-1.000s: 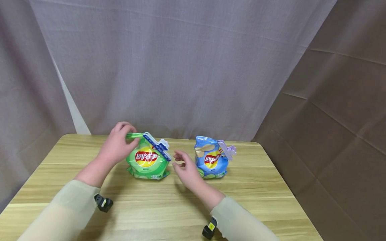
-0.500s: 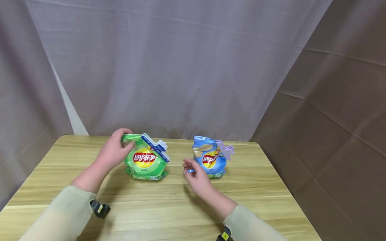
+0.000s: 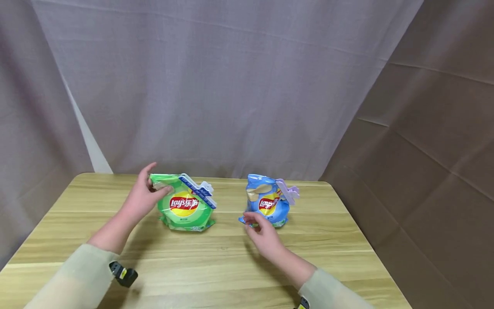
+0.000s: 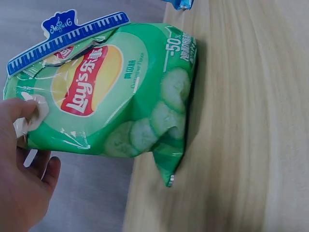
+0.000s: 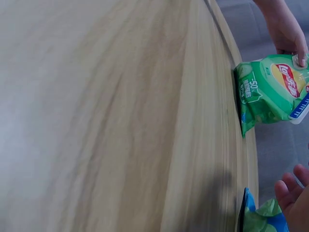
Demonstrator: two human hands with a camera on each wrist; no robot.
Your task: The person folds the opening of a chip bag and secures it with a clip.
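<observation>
A green Lay's chip bag [image 3: 184,210] stands on the table at left, a blue-and-white piano-key bag clip [image 3: 198,191] slanting across its upper right corner. My left hand [image 3: 143,197] is at its upper left corner: the thumb lies on the bag's front and the index finger points up, off the bag. In the left wrist view, other fingers of the left hand [image 4: 24,179] are spread loosely by the bag's edge. My right hand [image 3: 266,236], loosely curled and holding nothing, is in front of the blue Lay's chip bag [image 3: 274,212], which wears a purple bag clip [image 3: 287,192].
The wooden table [image 3: 200,266] carries both bags near its back edge. A grey curtain [image 3: 231,86] hangs behind, and a brown cloth [image 3: 436,150] covers the right side.
My right hand has moved right and nearer me, away from the green bag. My left hand has loosened at the bag's corner, its index finger lifting; the corner now shows spread out.
</observation>
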